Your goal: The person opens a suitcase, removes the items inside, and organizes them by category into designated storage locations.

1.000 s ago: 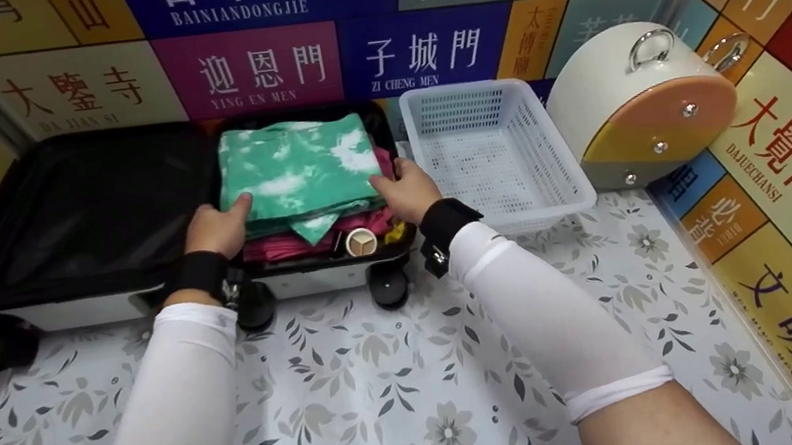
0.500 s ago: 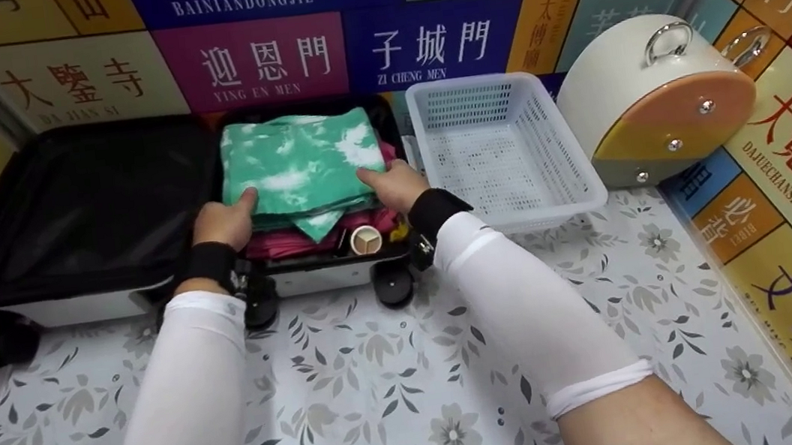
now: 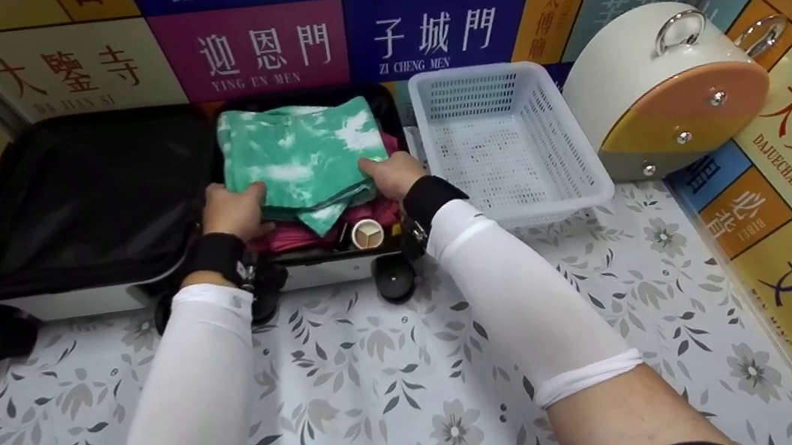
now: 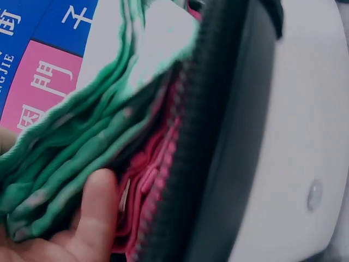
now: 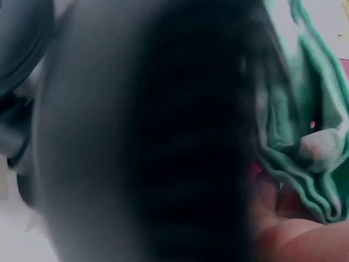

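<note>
A folded green and white tie-dye garment (image 3: 304,150) lies over pink cloth (image 3: 290,237) in the right half of an open suitcase (image 3: 327,273). My left hand (image 3: 232,211) grips the garment's front left corner; the left wrist view shows a finger under its stacked folds (image 4: 71,147). At the front right corner, my right hand (image 3: 398,174) holds the edge with the thumb on top. Its other fingers are partly hidden under the folds (image 5: 305,169) in the right wrist view. Between the hands, at the suitcase's front rim, sits a round container with a three-part top (image 3: 367,234).
The suitcase's other half (image 3: 98,198), lined in black, lies open on the left. To the right stand a white plastic basket (image 3: 600,193) and a rounded white box with coloured drawers (image 3: 619,66). Panels with printed characters wall in the flowered tabletop (image 3: 357,401).
My left hand has shifted slightly right and lower around the garment's corner, its thumb less on top. The right hand keeps its hold. The head view has tilted down a little.
</note>
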The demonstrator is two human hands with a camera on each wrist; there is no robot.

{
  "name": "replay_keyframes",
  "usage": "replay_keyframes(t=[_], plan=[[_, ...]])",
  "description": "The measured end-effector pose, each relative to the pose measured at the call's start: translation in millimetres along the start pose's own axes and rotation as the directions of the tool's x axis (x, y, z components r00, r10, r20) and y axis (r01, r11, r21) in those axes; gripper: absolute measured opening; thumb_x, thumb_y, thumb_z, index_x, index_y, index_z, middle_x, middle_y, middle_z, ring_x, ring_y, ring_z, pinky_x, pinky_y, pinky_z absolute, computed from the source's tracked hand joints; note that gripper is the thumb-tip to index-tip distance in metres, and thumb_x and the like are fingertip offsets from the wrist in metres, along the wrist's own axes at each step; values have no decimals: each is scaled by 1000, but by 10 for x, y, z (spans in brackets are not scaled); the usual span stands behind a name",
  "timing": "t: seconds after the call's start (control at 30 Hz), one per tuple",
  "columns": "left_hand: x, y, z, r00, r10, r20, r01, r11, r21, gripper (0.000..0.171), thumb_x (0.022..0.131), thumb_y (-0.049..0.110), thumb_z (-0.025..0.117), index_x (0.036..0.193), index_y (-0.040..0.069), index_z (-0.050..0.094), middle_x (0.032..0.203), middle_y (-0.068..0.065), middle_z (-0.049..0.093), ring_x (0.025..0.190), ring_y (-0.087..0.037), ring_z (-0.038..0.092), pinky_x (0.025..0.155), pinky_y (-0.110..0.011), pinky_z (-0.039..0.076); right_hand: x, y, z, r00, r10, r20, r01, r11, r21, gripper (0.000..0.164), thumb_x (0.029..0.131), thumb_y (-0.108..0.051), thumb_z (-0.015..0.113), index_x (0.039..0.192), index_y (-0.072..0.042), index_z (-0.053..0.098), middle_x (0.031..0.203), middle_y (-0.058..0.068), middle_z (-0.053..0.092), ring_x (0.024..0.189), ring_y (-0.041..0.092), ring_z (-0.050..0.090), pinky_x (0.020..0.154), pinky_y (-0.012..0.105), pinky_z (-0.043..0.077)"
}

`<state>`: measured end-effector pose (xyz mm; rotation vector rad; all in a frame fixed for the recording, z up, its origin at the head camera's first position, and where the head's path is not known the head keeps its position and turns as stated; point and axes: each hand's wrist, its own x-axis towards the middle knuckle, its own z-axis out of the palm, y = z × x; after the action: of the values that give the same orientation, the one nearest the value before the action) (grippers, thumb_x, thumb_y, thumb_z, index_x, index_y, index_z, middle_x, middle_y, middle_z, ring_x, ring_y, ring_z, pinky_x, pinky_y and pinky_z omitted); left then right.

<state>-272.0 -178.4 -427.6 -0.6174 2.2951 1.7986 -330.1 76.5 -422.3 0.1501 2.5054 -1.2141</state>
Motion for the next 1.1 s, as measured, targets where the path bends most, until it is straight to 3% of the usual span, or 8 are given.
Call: replay_keyframes(t=[0.1,0.23,0.33,0.43,0.53,0.7,0.87,1.1], plan=[[28,-12,21,1000,13,-16,-13,998,-55,81,107,26,49,168,7,-2,174,-22,11,152,-37,39,102,-43,60,23,35,46,1000,21,13,-22,988,154,57,105,-36,59,142,7,56,145,19,59,123,28,67,101,33,59],[16,-12,59,996,63,-58,-67,996,-53,71,107,21,49,165,5,11,167,-24,27,142,-39,49,98,-46,62,2,73,65,1000,18,-5,-15,933,360,40,100,-17,65,128,11,58,129,18,60,108,28,71,92,32,63],[2,-27,83,992,91,-89,-95,995,-36,64,106,20,48,161,3,19,159,-24,37,131,-37,57,92,-43,64,-19,90,74,998,1,-56,18,944,328,47,97,-18,68,133,10,56,129,18,61,107,28,69,92,32,62],[-13,-42,108,988,113,-108,-118,992,-44,58,106,18,48,156,1,26,153,-23,43,123,-35,61,87,-40,65,-36,102,77,991,-24,-130,52,975,214,69,93,-22,69,150,8,45,141,21,60,116,29,64,97,32,56],[-21,-56,127,982,135,-129,-140,990,-25,54,105,18,48,153,1,30,149,-23,47,121,-33,60,85,-37,63,-43,115,84,983,-50,-178,85,977,196,79,90,-21,69,156,8,38,146,23,58,121,29,58,101,33,51],[-50,-53,163,973,162,-162,-160,987,26,52,103,18,49,150,0,34,142,-23,51,119,-32,59,77,-34,59,-77,144,83,975,-88,-205,142,953,267,63,88,-12,68,144,9,49,130,20,64,110,28,60,92,32,52],[-89,-28,216,972,175,-156,-179,984,-13,49,104,16,49,148,0,34,138,-22,53,113,-31,61,75,-35,60,-121,180,53,972,-101,-214,157,951,265,59,89,-11,67,143,7,49,130,19,63,111,27,60,91,32,51],[-141,33,264,960,230,-161,-223,973,62,47,104,16,49,145,-2,35,135,-23,54,123,-31,57,97,-38,52,-171,204,-23,963,-119,-244,186,943,276,51,92,-9,65,139,5,50,131,20,62,114,29,60,94,34,51]])
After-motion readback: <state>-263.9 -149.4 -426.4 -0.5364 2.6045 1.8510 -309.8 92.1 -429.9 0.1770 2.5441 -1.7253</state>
